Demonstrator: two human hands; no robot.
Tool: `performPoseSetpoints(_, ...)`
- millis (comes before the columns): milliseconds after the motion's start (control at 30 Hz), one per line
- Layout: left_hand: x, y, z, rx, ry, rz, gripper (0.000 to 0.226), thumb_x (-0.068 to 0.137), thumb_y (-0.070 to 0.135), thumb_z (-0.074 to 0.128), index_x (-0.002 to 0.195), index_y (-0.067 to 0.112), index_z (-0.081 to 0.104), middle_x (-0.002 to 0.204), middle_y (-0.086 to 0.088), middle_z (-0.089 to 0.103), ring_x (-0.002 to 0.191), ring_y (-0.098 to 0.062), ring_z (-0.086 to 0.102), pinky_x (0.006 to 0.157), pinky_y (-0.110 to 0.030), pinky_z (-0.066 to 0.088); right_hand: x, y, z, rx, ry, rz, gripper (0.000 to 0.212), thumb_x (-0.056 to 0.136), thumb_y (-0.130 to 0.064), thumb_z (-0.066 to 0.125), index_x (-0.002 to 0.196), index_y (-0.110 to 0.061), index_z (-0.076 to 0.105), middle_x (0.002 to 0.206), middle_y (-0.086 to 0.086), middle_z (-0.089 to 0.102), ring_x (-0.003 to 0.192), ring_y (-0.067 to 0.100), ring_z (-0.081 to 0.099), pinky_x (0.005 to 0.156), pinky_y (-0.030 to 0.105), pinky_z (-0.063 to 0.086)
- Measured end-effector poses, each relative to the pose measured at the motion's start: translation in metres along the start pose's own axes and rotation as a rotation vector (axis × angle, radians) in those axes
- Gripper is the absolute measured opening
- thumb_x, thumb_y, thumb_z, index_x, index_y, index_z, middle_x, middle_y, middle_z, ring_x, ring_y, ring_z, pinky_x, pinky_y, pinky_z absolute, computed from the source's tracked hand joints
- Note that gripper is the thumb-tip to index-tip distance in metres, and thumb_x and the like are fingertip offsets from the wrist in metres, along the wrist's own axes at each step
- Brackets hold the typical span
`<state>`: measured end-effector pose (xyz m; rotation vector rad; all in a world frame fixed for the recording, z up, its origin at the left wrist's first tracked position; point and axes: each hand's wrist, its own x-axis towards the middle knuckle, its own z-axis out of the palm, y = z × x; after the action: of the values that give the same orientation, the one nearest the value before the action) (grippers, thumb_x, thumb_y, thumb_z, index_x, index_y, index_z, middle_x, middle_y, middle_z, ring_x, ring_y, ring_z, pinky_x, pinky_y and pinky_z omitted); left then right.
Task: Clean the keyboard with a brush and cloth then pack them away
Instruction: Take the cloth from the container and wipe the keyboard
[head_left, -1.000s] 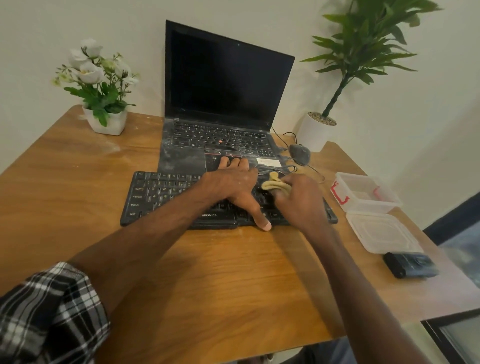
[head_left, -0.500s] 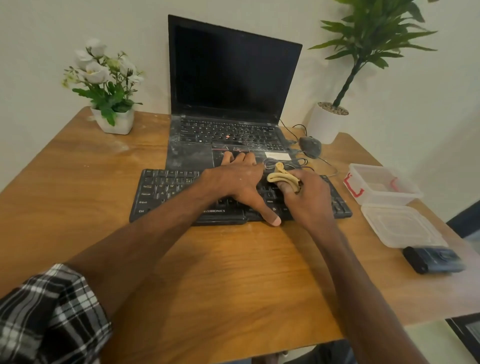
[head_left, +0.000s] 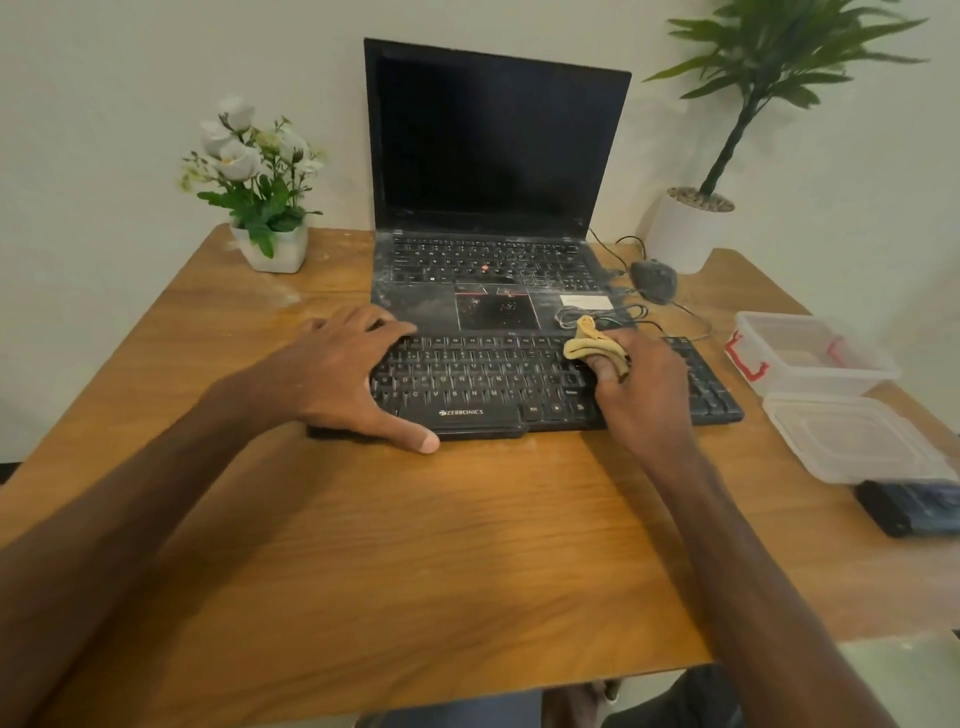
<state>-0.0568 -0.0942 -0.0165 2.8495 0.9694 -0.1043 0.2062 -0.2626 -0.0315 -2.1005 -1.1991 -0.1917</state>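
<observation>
Two grips are resting on the keyboard, whose long axis is running left to right across the desk, just in front of the laptop. Starting at the left, past the potted flowers, my left grip is lying spread over the keyboard's left end, fingers relaxed and holding nothing, thumb reaching down at the front edge; I am reading it as a brace against sliding. Moving right, a stretch of bare keys is showing between the two grips. My right grip is curling around the yellow cloth, pinching it bunched at the fingertips and pressing it onto the upper rows right of centre. I am judging that the coming wipe is turning on that axis: leftward across the bare keys toward the brace, or rightward over the number pad. Farther right, apart from the keyboard, the open plastic box and its lid are lying nearer my right grip, which is looking better placed for packing away. A dark object at the desk's right edge may be the brush; I cannot tell.
</observation>
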Motion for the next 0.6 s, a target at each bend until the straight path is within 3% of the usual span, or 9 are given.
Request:
performPoseSetpoints(200, -0.001, -0.007, 0.016, -0.078, 0.117, 0.013, 0.144, 0.041, 0.115, 0.042, 0.16, 0.036, 0.023, 0.154, 0.008, 0.03, 0.142, -0.018, 0.03, 0.118, -0.051, 0.031, 0.0, -0.005, -0.003, -0.024, 0.015, 0.02, 0.022, 0.097, -0.017, 0.066, 0.117, -0.011, 0.072, 0.103, 0.006, 0.072, 0.087, 0.014, 0.054, 0.076, 0.029, 0.037)
performPoseSetpoints(467, -0.002, -0.008, 0.027, -0.25, 0.186, 0.011, 0.146, 0.037, 0.113, 0.047, 0.16, 0.036, 0.026, 0.153, 0.008, 0.028, 0.141, -0.015, 0.026, 0.117, -0.047, 0.025, -0.015, -0.033, 0.011, -0.091, -0.031, -0.039, 0.02, 0.096, -0.01, 0.064, 0.112, -0.018, 0.073, 0.094, 0.0, 0.071, 0.084, 0.016, 0.061, 0.07, 0.031, 0.044)
performPoseSetpoints(600, -0.001, -0.011, 0.029, -0.263, 0.186, 0.012, 0.147, 0.036, 0.114, 0.045, 0.16, 0.035, 0.027, 0.153, 0.008, 0.028, 0.141, -0.015, 0.026, 0.12, -0.05, 0.026, -0.011, -0.044, 0.005, 0.067, -0.167, -0.023, 0.024, 0.097, -0.019, 0.066, 0.121, -0.018, 0.072, 0.091, -0.006, 0.07, 0.07, 0.001, 0.057, 0.057, 0.015, 0.039)
